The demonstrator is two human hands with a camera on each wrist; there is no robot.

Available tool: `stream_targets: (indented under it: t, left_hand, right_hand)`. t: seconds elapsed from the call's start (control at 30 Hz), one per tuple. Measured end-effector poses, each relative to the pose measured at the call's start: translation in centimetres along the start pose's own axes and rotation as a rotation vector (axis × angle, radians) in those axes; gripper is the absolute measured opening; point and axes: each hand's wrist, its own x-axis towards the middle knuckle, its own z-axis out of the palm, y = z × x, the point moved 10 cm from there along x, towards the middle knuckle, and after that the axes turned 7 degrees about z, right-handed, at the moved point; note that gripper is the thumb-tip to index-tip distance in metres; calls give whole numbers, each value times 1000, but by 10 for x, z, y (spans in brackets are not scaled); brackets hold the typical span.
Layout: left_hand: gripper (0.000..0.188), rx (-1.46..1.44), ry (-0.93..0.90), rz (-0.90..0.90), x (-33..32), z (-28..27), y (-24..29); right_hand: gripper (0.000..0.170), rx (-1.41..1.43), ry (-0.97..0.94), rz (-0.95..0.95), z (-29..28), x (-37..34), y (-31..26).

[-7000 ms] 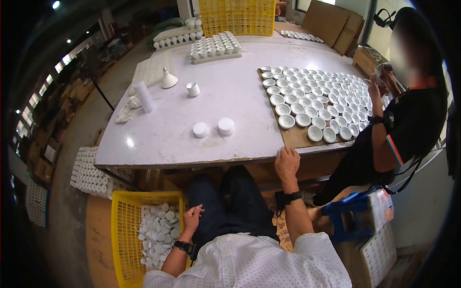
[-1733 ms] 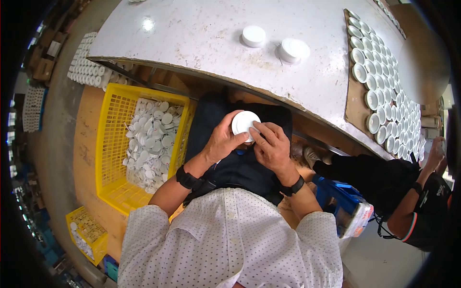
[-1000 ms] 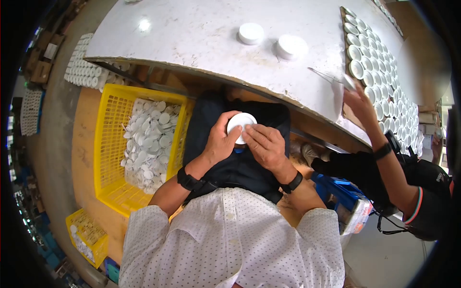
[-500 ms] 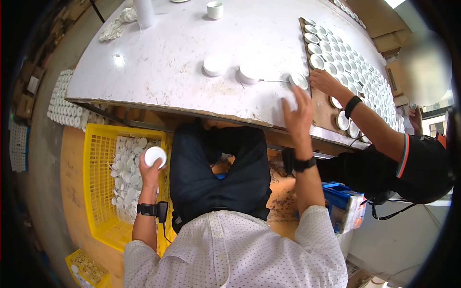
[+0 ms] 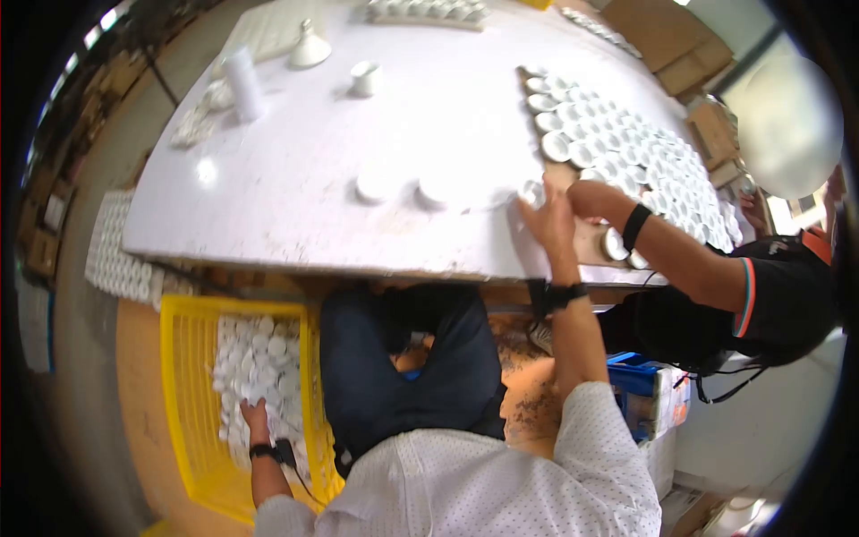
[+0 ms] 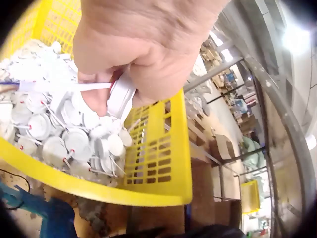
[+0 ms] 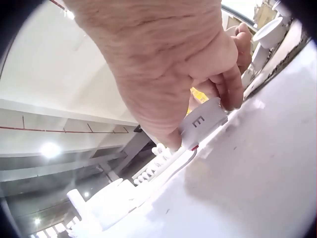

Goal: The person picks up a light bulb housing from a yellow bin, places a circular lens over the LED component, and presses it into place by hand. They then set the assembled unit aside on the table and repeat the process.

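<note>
My left hand (image 5: 255,413) is down in the yellow basket (image 5: 234,306) on my left. In the left wrist view its fingers pinch a white round disc (image 6: 121,96), with a thin white lead beside it. Several similar white discs (image 6: 77,144) with red-tipped leads lie below. My right hand (image 5: 557,219) is over the table's front right part, beside another person's hand (image 5: 595,197). In the right wrist view its thumb and fingers grip the sides of a white round cup-shaped part (image 7: 203,121) with dark marks and a wire, close to the tabletop.
Two white round parts (image 5: 431,192) stand on the white table (image 5: 313,206). Rows of white cups (image 5: 617,148) cover cardboard at right. A small white cup (image 5: 365,79), a funnel-shaped piece (image 5: 310,49) and a white cylinder (image 5: 242,85) stand farther back. The other person leans in from the right.
Earlier both hands held one white disc over the lap; they then parted. The left has lowered into the basket; the right has reached the cup-shaped part on the table. The head view has tilted up.
</note>
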Motion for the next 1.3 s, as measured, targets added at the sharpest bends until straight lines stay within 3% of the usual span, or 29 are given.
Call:
stream_targets:
  t: [0.07,0.1,0.17,0.27,0.37,0.4,0.47,0.5,0.57,0.7,0.73,0.77,0.8,0.87,0.9,0.93,0.97,1.0,1.07,1.23,1.3]
  left_hand:
    - [57,-349,-245,-131,-61,43,103]
    - [57,-359,-277,-110,-83,60,149]
    - [44,-382,-497,196,-128,98,252]
    - [44,-551,-878,564,-229,131,393]
    - [64,-495,-1123,793,-299,161,455]
    - [68,-507,-1168,791,-314,172,461]
    - [71,-597,-1305,578,-334,192,455]
    - [71,-594,-1312,584,-337,195,457]
    - [73,-461,-1250,783,-342,191,461]
    - [72,-425,-1111,734,-321,187,435]
    - [69,-455,-1059,811,-318,182,435]
    - [67,-550,-1099,606,-315,179,428]
    - [65,-650,-1139,413,-315,177,423]
    - [63,-759,-1130,386,-310,173,417]
    - [62,-759,-1150,380,-308,175,413]
    - [61,-757,-1175,370,-310,176,408]
    - [61,-759,-1174,371,-311,175,406]
    - [61,-740,-1150,389,-312,175,406]
    - [60,-730,-1123,421,-310,175,407]
    - [60,-733,-1120,369,-307,176,393]
    - [60,-755,-1119,344,-305,176,390]
  right_hand:
    - [69,58,38,35,-25,-20,0]
    - [69,52,110,-23,-41,-33,-8]
    - [70,172,139,-80,-65,-58,-27]
    - [73,347,-52,-236,-75,-96,-79]
    - [73,485,-313,-457,-61,-139,-128]
    - [76,542,-374,-508,-60,-152,-141]
    - [82,627,-514,-573,-54,-171,-161]
    - [83,626,-557,-594,-48,-180,-165]
    - [84,623,-640,-598,-37,-191,-168]
    - [82,726,-741,-606,-35,-190,-176]
    - [74,715,-715,-602,-38,-181,-175]
    - [64,737,-610,-544,-39,-163,-165]
    - [52,793,-644,-301,-28,-137,-148]
    - [34,829,-456,166,2,-85,-97]
    - [34,770,-305,146,3,-60,-86]
    - [40,746,-279,201,33,-40,-64]
    - [46,811,-363,372,39,-32,-63]
    - [46,812,-361,368,41,-23,-67]
    - [49,755,-457,552,59,-16,-61]
    - [35,810,-536,500,86,-10,-68]
    - [29,978,-494,572,89,-12,-63]
